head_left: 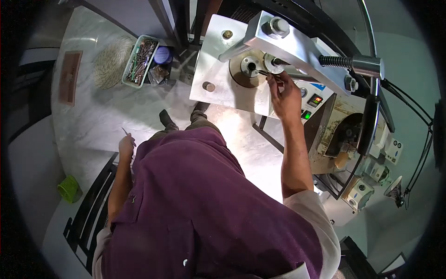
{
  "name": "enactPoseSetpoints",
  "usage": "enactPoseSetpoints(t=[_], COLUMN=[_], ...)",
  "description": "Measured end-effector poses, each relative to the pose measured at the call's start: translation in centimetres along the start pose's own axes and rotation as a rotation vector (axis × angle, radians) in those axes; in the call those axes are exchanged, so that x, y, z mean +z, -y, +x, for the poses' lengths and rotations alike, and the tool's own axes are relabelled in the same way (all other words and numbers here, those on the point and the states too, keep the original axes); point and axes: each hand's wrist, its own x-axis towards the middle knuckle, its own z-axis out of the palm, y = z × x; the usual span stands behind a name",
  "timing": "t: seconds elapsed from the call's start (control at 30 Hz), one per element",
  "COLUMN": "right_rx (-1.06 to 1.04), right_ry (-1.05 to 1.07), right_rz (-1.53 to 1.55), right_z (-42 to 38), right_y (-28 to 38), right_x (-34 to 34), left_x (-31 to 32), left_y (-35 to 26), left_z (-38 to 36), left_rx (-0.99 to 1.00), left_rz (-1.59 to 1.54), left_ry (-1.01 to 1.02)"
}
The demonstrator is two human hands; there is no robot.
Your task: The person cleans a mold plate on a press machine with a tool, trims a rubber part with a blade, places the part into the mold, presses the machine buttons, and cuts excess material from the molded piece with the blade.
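Observation:
My right hand [284,95] is closed on a thin dark tool [263,72], perhaps tweezers; its kind is not clear. The tool's tip is close to the dark hole in a round metal fitting [245,69], set in the white top plate [213,51] of a machine. Just above my fingers is a round metal disc [272,64] on a threaded rod, below a thick metal crossbar [297,46]. Low at my left side, my left hand [126,145] is closed on a slim, pointed tool [124,131] too small to name.
Red and green displays [315,100] glow on the machine's front. A long lever [369,116] hangs at right. On the floor stand a tray of small metal parts [139,60] and a purple-lidded jar [162,55]. A black chair [90,209] and green basket [68,188] are at left.

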Motion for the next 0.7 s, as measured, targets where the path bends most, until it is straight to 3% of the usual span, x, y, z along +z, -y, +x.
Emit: enactPoseSetpoints(t=[0.17,0.23,0.3,0.4,0.5,0.57,0.63,0.7], right_rx=[-0.115,-0.370,-0.336,-0.416,-0.253,0.111,0.275,0.295], right_ry=[-0.004,0.059,0.085,-0.055,-0.061,-0.224,-0.321,-0.382], right_rz=[0.084,-0.074,-0.178,-0.169,-0.236,0.673,1.162,1.188], right_z=[1.0,2.2,3.4,4.5,3.4,0.5,-2.3,-3.3], right_y=[-3.7,-3.8,-4.1,-5.3,-5.0,-5.7,-3.6,-3.1], right_x=[2.3,3.0,3.8,4.8,4.8,4.7,4.6,4.5], left_x=[0.7,1.1,1.1,0.7,-0.5,-1.2,-1.7,-1.6], left_y=[-1.8,-0.7,-0.7,-1.7,-1.5,-1.1,-1.1,-1.0], left_z=[0.0,0.3,0.3,-0.8,-1.4,-1.6,-2.5,-3.0], left_rx=[-0.055,-0.007,0.048,-0.036,-0.057,-0.051,-0.059,-0.125], left_rz=[-0.136,-0.071,-0.002,-0.004,-0.045,-0.085,-0.139,-0.156], left_ry=[0.036,0.047,0.059,0.056,0.047,0.035,0.040,0.035])
